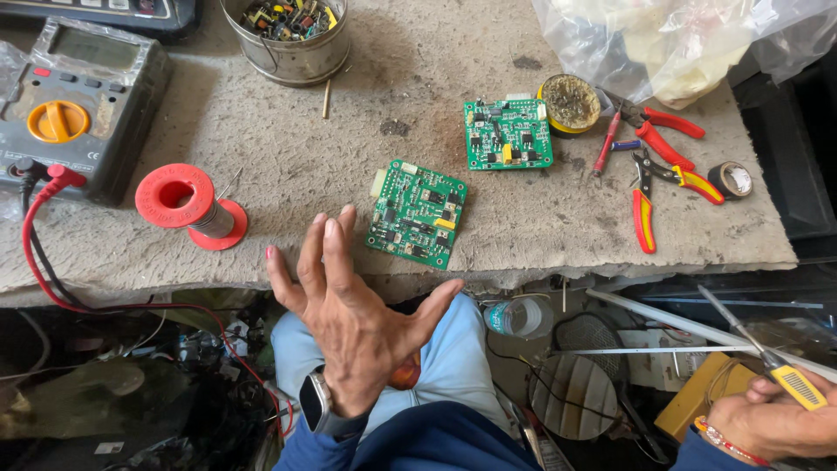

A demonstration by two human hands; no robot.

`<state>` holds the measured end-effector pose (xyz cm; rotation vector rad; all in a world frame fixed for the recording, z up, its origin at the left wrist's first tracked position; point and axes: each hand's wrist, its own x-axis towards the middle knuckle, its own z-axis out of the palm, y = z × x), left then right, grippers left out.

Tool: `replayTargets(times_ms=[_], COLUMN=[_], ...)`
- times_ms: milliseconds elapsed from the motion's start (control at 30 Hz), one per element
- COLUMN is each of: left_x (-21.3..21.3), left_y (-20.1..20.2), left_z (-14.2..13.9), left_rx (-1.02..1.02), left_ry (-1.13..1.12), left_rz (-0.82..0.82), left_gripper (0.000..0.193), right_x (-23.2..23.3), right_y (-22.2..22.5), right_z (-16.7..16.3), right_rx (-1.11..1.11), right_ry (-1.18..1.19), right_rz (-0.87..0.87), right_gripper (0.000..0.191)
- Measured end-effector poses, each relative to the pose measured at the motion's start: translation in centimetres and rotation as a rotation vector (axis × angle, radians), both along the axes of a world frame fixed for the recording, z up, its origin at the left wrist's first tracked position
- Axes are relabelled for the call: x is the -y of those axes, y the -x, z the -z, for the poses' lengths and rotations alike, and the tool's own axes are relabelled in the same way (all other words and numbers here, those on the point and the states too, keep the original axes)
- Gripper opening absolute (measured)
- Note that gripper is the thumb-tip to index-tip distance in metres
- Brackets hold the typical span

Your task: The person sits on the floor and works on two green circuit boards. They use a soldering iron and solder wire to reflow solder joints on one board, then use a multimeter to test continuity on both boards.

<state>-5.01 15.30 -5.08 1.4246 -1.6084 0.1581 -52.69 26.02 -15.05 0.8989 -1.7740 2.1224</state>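
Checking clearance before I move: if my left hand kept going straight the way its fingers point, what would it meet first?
Probably the nearer green circuit board. The left hand hangs open, fingers aimed up and across the bench; height above it is unclear.

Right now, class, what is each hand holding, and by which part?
The right hand holds a soldering iron by its yellow handle; the left hand is open, holding nothing.

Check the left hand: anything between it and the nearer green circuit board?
Nothing visible. The left hand is open, fingers spread, raised in front of the bench edge; the nearer circuit board lies flat just past its fingertips with bare benchtop around it. The solder spool sits off to the left, clear of that path.
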Motion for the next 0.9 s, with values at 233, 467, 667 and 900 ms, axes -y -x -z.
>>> replayTargets(times_ms=[233,467,667,900], left_x=[0.8,0.7,2.5,3.1], left_y=[1.6,1.6,2.3,3.5], left_z=[-0.2,-0.4,0.5,0.2], left_rx=[-0.033,0.037,0.247,0.135], left_ry=[-0.028,-0.12,0.027,0.09], left_rz=[-0.048,-0.096,-0.155,-0.079], left_gripper=[0.129,0.132,0.133,0.13], right_x=[0.5,2.1,2.4,2.0], right_y=[-2.6,-3.3,-2.8,-2.6], right_z=[-1.6,-2.8,-2.9,-3.3], right_rx=[0.006,0.138,0.259,0.296], right_ry=[-0.075,0.023,0.08,0.118], right_rz=[-0.022,-0.08,0.004,-0.021], right_gripper=[0.048,0.04,0.032,0.04])
